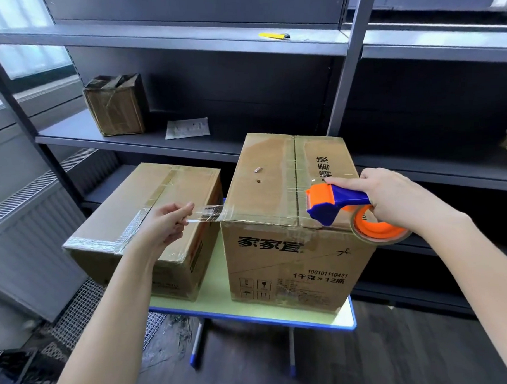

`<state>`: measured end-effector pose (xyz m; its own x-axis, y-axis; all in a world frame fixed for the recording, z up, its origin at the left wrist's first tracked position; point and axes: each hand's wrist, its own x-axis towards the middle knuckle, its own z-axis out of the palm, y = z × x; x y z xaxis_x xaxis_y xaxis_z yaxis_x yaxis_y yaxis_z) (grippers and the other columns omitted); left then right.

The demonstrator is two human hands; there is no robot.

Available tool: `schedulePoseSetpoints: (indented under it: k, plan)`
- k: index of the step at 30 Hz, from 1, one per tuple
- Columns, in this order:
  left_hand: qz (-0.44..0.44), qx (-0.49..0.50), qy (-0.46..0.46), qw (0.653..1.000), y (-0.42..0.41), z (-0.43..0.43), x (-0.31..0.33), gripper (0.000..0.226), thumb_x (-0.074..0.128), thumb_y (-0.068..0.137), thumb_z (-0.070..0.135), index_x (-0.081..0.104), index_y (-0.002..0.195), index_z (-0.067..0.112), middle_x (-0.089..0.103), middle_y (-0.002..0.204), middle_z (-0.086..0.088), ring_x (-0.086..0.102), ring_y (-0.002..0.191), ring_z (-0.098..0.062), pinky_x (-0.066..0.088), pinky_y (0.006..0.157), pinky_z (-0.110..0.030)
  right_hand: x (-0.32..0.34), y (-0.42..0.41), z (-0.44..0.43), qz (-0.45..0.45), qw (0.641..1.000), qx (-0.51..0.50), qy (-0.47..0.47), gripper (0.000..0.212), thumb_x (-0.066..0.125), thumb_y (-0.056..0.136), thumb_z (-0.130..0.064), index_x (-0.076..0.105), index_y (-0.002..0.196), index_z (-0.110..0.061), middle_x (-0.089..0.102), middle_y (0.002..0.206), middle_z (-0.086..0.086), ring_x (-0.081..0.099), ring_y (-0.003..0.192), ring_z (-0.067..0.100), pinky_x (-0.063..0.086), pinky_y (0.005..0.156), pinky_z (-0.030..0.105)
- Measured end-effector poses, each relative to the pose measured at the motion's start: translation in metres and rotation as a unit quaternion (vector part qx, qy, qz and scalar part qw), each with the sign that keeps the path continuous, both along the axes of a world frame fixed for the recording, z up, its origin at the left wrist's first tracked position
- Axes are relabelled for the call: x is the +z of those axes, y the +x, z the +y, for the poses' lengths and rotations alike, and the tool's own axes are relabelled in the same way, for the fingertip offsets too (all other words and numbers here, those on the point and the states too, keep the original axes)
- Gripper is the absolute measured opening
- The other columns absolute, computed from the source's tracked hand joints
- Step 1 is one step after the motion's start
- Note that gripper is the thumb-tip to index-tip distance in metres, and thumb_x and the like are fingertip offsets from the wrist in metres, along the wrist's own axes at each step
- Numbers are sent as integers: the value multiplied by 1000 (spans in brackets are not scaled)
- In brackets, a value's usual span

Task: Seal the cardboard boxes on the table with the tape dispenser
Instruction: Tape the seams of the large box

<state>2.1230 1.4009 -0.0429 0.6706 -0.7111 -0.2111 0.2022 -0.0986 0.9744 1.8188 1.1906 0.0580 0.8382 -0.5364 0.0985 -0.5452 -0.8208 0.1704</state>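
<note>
Sealing of the taller box [278, 257], which stands on the right of the table [216, 292] just beside the lower box [125, 214]; the left hand [166, 224] pinches the free end of the clear tape [208, 212] just past the box's near left corner; the right hand [392, 197] grips the tape dispenser [337, 202] by its handle, forefinger laid along it, over the near edge right of the centre seam. The step appears to be a strip laid across that edge; next, probably, the strip is pressed flat and cut, the loose end folded down the side.
</note>
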Motion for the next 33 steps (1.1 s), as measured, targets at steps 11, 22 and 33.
schedulePoseSetpoints:
  k: [11,22,33]
  plan:
    - [55,-33,17,998,-14,-9,-36,23,64,83,27,53,77,8,44,45,7,32,34,-2,24,33,-12,-1,-1,-3,9,1000,-13,12,83,51,89,-6,6,144,-50,41,96,-2,38,82,11,29,65,22]
    - [57,-35,12,998,-51,-26,-65,32,53,94,32,46,72,9,33,51,2,30,38,-7,26,35,-16,-3,-3,-7,-14,1000,10,22,77,48,91,-8,10,144,-49,39,96,-3,38,86,10,28,67,22]
    - [205,-95,78,971,-50,-29,-65,48,52,83,54,39,55,18,27,52,5,24,45,-9,21,48,-23,-5,-4,-12,-25,999,19,39,78,50,89,-7,12,144,-48,47,108,0,43,90,12,31,68,22]
